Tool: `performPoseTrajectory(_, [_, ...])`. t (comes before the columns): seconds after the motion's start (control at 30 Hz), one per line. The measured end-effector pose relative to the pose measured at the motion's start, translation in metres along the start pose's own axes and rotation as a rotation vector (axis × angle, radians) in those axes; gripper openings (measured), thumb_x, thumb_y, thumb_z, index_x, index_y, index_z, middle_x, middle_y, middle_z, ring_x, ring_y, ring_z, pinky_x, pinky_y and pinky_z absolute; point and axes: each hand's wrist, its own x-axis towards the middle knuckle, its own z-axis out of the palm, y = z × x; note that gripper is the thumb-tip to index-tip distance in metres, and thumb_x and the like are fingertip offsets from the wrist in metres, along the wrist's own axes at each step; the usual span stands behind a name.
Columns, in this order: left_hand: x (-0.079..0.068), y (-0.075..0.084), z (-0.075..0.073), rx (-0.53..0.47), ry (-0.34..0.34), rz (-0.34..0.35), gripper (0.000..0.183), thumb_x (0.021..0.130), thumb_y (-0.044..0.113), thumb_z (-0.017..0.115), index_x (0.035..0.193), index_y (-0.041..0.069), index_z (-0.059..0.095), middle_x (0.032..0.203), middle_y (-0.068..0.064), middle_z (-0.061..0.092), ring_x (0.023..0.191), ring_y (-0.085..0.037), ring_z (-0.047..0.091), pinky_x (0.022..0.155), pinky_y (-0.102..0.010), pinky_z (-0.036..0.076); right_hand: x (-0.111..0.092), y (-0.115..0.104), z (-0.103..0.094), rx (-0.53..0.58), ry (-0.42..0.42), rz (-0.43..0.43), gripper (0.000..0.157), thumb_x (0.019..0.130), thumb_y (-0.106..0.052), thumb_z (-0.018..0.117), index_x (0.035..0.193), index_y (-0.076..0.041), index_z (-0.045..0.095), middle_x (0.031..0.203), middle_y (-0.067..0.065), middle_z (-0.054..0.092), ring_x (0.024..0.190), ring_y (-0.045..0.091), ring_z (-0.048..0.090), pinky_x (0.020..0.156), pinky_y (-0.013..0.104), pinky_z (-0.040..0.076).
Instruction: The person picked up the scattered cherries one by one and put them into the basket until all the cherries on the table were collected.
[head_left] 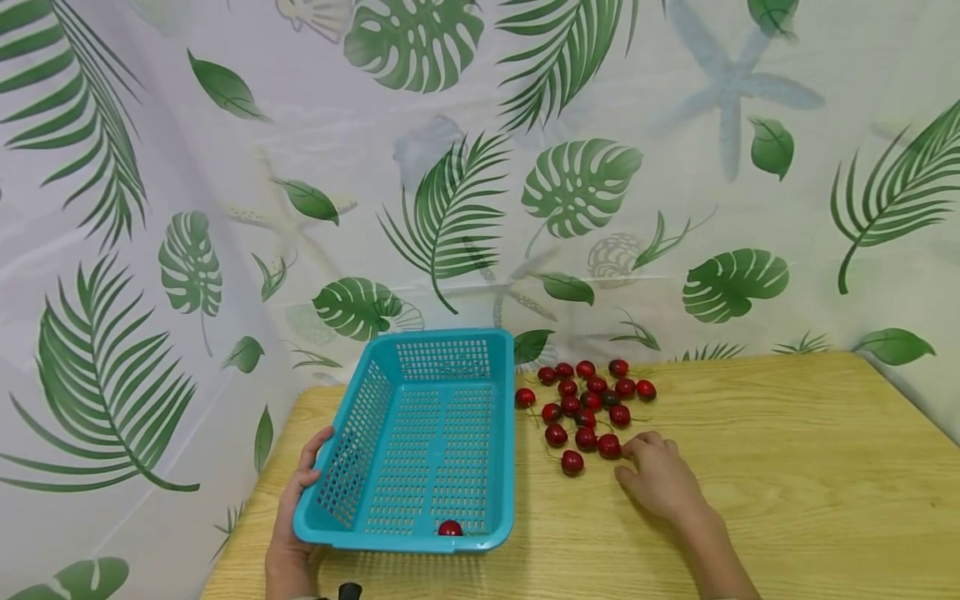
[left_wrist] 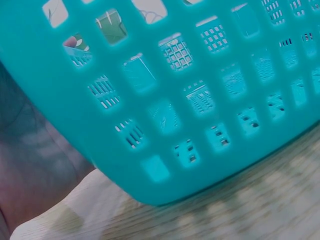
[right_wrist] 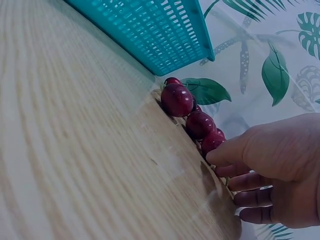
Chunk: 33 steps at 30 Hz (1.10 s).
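A blue plastic basket [head_left: 504, 433] with latticed walls stands on the table's left part. My left hand [head_left: 294, 500] holds it by the left side, fingertips at the rim; in the left wrist view, the palm [left_wrist: 35, 155] is beside the basket wall [left_wrist: 145, 175]. One red cherry [head_left: 450, 528] lies inside, at the near edge. Several loose cherries [head_left: 570, 405] with thin stems are spread right of the basket. My right hand [head_left: 663, 479] is at the near right of this group, fingertips right at a cherry [head_left: 609, 447], thumb and fingers apart.
The wood-grain table [head_left: 810, 467] extends to the right and toward me. Behind it hangs a white cloth [head_left: 660, 200] printed with green leaves and starfish. A small black object [head_left: 349, 591] shows at the bottom edge, by the left wrist.
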Motion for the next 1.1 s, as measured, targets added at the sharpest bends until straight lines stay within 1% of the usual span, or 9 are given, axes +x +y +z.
performPoseTrajectory(0.2, [-0.001,0.0014,0.001,-0.003,-0.006,-0.008,0.064,0.099,0.009,0.01,0.155,0.036,0.023,0.147,0.005,0.036,0.123,-0.019,0.046,0.095,-0.036,0.046,0.0028,-0.0002,0.0031,0.013,0.022,0.017,0.025,0.09,-0.015,0.064,0.102,0.007,0.069,0.119,0.029,0.057,0.109,0.047,0.053,0.088,0.059,0.045])
performPoseTrajectory(0.4, [-0.0028,0.0022,0.0019,0.013,0.009,-0.014,0.065,0.098,0.009,0.009,0.155,0.036,0.024,0.147,0.006,0.037,0.124,-0.019,0.047,0.095,-0.036,0.045,0.005,0.0006,0.0032,0.023,0.016,-0.003,0.025,0.09,-0.013,0.063,0.102,0.008,0.07,0.114,0.025,0.06,0.108,0.047,0.055,0.09,0.058,0.046])
performPoseTrajectory(0.57, [-0.0029,0.0031,0.0028,-0.001,-0.013,-0.011,0.065,0.098,0.008,0.007,0.156,0.035,0.02,0.148,0.005,0.035,0.125,-0.018,0.046,0.096,-0.036,0.045,0.004,0.0005,0.0018,0.035,0.024,-0.032,0.024,0.091,-0.012,0.062,0.099,0.008,0.071,0.112,0.025,0.062,0.106,0.047,0.059,0.089,0.056,0.048])
performPoseTrajectory(0.7, [-0.0036,0.0037,0.0027,-0.012,-0.026,-0.008,0.065,0.098,0.008,0.006,0.156,0.035,0.019,0.148,0.004,0.034,0.125,-0.018,0.046,0.096,-0.036,0.045,0.0033,-0.0021,-0.0005,0.064,0.018,-0.032,0.022,0.091,-0.013,0.062,0.095,0.007,0.072,0.108,0.022,0.063,0.101,0.043,0.062,0.086,0.053,0.05])
performPoseTrajectory(0.83, [-0.0034,0.0038,0.0021,-0.021,-0.021,-0.013,0.064,0.099,0.009,0.007,0.156,0.035,0.019,0.149,0.003,0.032,0.125,-0.019,0.046,0.096,-0.037,0.045,0.0031,-0.0047,-0.002,0.086,0.006,-0.02,0.02,0.092,-0.012,0.062,0.093,0.005,0.072,0.105,0.019,0.064,0.096,0.038,0.064,0.083,0.051,0.051])
performPoseTrajectory(0.93, [-0.0025,0.0026,0.0008,-0.027,-0.022,-0.011,0.064,0.099,0.009,0.008,0.156,0.035,0.021,0.149,0.003,0.031,0.125,-0.02,0.046,0.096,-0.038,0.045,0.0034,-0.0058,-0.0023,0.107,0.014,-0.018,0.018,0.092,-0.01,0.061,0.092,0.004,0.072,0.102,0.017,0.066,0.091,0.033,0.065,0.079,0.048,0.052])
performPoseTrajectory(1.1, [-0.0023,0.0022,0.0007,-0.031,-0.026,-0.007,0.064,0.099,0.009,0.007,0.156,0.034,0.021,0.149,0.002,0.031,0.125,-0.02,0.046,0.095,-0.037,0.046,0.0043,-0.0076,-0.0045,0.149,0.051,-0.02,0.016,0.091,-0.005,0.059,0.09,0.004,0.073,0.095,0.015,0.07,0.089,0.032,0.066,0.077,0.047,0.053])
